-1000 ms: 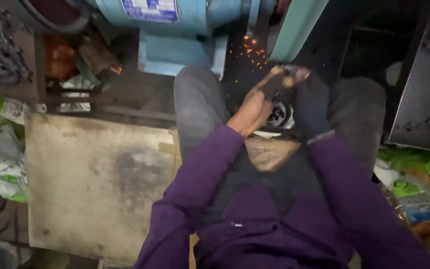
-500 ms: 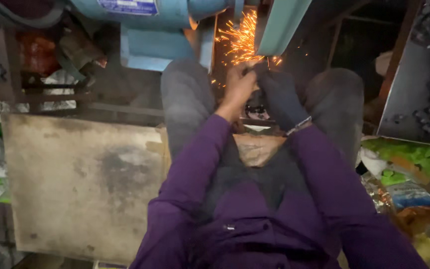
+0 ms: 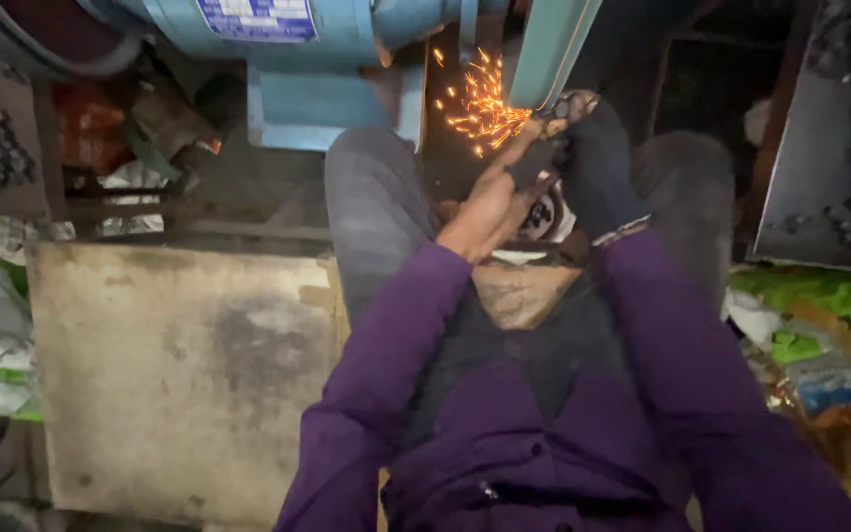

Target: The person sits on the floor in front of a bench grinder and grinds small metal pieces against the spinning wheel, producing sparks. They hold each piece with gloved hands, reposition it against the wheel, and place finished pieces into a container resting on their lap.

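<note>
Left hand (image 3: 490,202) and gloved right hand (image 3: 593,167) both closed on small metal piece (image 3: 556,110) at blue grinder (image 3: 347,59); sparks (image 3: 480,103) now spray left, fewer than half-second earlier.

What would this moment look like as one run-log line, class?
left hand: bare, on small workpiece | right hand: dark glove, same workpiece | workpiece: against blue grinder | sparks: flying left
</note>
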Motion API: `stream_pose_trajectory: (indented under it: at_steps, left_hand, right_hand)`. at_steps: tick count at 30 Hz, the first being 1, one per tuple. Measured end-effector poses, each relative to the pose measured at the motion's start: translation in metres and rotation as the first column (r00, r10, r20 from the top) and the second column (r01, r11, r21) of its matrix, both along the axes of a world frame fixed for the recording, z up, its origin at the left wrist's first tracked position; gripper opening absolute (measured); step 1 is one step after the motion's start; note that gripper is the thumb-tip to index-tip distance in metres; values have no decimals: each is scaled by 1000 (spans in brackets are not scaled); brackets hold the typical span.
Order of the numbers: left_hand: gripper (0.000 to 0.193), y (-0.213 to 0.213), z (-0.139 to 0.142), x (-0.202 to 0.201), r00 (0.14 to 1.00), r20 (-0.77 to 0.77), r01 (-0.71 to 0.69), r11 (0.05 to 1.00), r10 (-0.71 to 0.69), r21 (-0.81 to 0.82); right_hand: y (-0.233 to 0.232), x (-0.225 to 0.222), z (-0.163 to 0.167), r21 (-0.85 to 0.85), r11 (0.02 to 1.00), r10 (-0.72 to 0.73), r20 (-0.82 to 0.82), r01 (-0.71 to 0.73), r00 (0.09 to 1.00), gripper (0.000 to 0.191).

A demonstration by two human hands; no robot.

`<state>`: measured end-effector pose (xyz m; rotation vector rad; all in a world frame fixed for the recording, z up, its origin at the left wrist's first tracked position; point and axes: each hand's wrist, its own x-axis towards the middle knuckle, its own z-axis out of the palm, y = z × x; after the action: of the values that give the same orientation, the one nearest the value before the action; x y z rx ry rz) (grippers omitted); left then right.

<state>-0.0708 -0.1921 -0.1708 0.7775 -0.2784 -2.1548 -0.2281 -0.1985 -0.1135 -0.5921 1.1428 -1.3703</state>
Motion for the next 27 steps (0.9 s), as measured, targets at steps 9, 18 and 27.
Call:
stream_pose_trajectory:
  at_steps: [9,18,27]
  left_hand:
    - [80,28,84,8,568,338,822,537,-750,-189]
    - [74,19,130,1,788,-53,566,755,-614,-332]
    - [103,30,99,8,661,517,749,522,-544,-408]
  right_hand:
    - [59,-10,63,-235,963,-111,-789,-129,604,29]
    - [55,-42,54,50,902,-425,-54,428,903,27]
    - [56,-41,36,60,892,-446,-37,447,894,28]
